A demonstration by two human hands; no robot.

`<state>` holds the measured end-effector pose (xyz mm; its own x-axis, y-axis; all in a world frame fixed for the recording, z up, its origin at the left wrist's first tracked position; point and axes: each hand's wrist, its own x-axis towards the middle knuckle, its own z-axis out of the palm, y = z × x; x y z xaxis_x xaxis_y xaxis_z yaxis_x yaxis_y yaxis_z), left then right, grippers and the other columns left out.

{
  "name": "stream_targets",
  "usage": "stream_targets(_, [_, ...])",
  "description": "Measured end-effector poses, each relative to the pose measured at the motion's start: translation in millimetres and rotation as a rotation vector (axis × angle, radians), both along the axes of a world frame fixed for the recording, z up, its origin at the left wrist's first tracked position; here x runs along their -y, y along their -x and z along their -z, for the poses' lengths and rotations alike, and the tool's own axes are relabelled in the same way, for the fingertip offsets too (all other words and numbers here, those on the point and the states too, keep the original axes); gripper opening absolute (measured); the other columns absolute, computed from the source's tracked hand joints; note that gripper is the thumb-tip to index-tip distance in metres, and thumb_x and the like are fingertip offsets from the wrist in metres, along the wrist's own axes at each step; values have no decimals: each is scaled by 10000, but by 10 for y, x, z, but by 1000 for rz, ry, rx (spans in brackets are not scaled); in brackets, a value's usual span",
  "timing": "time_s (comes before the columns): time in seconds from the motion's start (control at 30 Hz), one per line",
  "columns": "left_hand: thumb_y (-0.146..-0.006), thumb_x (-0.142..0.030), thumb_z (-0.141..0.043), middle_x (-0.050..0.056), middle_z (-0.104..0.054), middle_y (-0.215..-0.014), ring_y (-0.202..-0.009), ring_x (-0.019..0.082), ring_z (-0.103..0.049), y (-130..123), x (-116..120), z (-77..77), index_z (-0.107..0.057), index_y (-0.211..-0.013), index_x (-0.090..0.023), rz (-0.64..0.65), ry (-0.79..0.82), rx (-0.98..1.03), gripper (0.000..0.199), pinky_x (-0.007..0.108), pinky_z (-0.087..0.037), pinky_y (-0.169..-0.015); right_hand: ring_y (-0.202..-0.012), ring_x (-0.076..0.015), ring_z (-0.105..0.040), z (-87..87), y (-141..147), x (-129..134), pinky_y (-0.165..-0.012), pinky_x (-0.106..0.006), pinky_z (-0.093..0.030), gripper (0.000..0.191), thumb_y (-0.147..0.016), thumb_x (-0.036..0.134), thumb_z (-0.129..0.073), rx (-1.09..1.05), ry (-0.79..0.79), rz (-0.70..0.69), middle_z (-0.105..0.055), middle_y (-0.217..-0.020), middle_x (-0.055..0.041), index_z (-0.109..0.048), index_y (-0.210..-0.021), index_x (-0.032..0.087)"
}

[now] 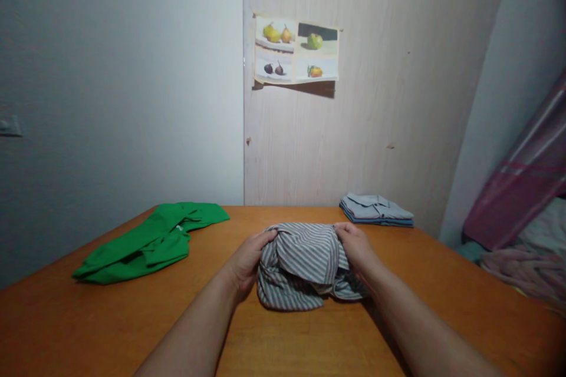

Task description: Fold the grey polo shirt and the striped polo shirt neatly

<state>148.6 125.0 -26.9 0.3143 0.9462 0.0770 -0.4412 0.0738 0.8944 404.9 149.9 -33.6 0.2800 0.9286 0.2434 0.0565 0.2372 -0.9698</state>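
Note:
A grey-and-white striped garment [305,253] is bunched up in the middle of the orange-brown table [283,341], its lower folds hanging loosely near the tabletop. My left hand [250,259] grips its left upper edge, thumb on top and the other fingers mostly hidden behind the cloth. At the upper right corner, my right hand [356,247] pinches the fabric between thumb and fingers.
A crumpled green garment [150,241] lies on the table's left side. Folded shirts [375,210] are stacked at the back right. A wall with a fruit poster [296,50] stands behind. Pinkish cloth [526,271] lies beyond the right edge.

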Motion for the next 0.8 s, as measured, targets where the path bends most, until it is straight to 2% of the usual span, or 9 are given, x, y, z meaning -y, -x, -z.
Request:
stream_targets(0.07, [-818,-393,-715,115,-774,-1009,-974,276,-722,5,-27,21,-728,-1009,-152,-21,25,-15,309,381,-541,-892,-906,-266,-659,-15,29,40,-839,-374,-505,293,-754,413,-650,138,-88,111,-729,-915,-80,-669,-933,181])
stream_targets(0.13, [-832,-443,-704,109,-773,-991,-956,266,-724,8,-43,23,-724,-994,-157,-56,30,-40,329,373,-544,-884,-1019,-274,-641,-49,97,144,-931,-403,-476,373,-820,454,-615,273,-204,70,-717,-1063,-112,-669,-1062,175])
stream_targets(0.27, [-826,-485,-706,93,-759,-912,-877,240,-718,-19,-15,-15,-702,-955,-149,-87,-13,-83,360,347,-545,-841,-1132,-270,-603,-95,290,425,-987,-401,-437,499,-823,468,-679,589,-344,-339,-674,-1230,-106,-635,-1252,217])
stream_targets(0.37, [-786,-409,-742,68,-729,-876,-800,206,-690,-49,21,-16,-669,-954,-152,-56,-86,-116,315,314,-537,-768,-974,-241,-628,-84,373,502,-898,-358,-446,271,-837,411,-672,772,-353,-480,-718,-1012,-54,-714,-1021,216])
stream_targets(0.4, [-756,-356,-760,58,-718,-874,-784,196,-679,-48,23,-4,-656,-962,-157,-56,-106,-150,305,301,-529,-742,-885,-221,-624,-79,374,489,-829,-335,-450,230,-875,411,-619,758,-327,-460,-708,-906,-38,-712,-916,205])
stream_targets(0.5, [-649,-207,-771,17,-679,-826,-733,173,-643,10,-3,56,-621,-953,-176,-156,-139,-376,341,254,-484,-655,-715,-183,-565,-87,305,389,-662,-287,-421,361,-936,472,-506,495,-217,-300,-632,-727,-8,-643,-759,188])
stream_targets(0.6, [-623,-218,-753,-3,-653,-765,-706,178,-611,125,-38,102,-611,-897,-184,-225,-172,-690,311,238,-432,-589,-712,-180,-556,-127,196,286,-665,-281,-436,369,-886,535,-576,135,-163,-217,-619,-715,5,-618,-757,192])
stream_targets(0.7, [-603,-233,-745,10,-697,-809,-769,210,-630,212,-42,126,-659,-907,-183,-83,-217,-827,319,245,-435,-603,-725,-188,-589,-160,99,208,-696,-288,-472,333,-799,534,-688,-152,-129,-187,-644,-732,13,-631,-795,205])
stream_targets(0.8, [-562,-139,-683,13,-722,-798,-746,216,-638,206,-48,162,-710,-847,-195,13,-269,-791,292,237,-420,-581,-729,-216,-633,-172,5,133,-713,-324,-509,346,-757,555,-715,-284,-107,-140,-670,-724,7,-628,-805,224])
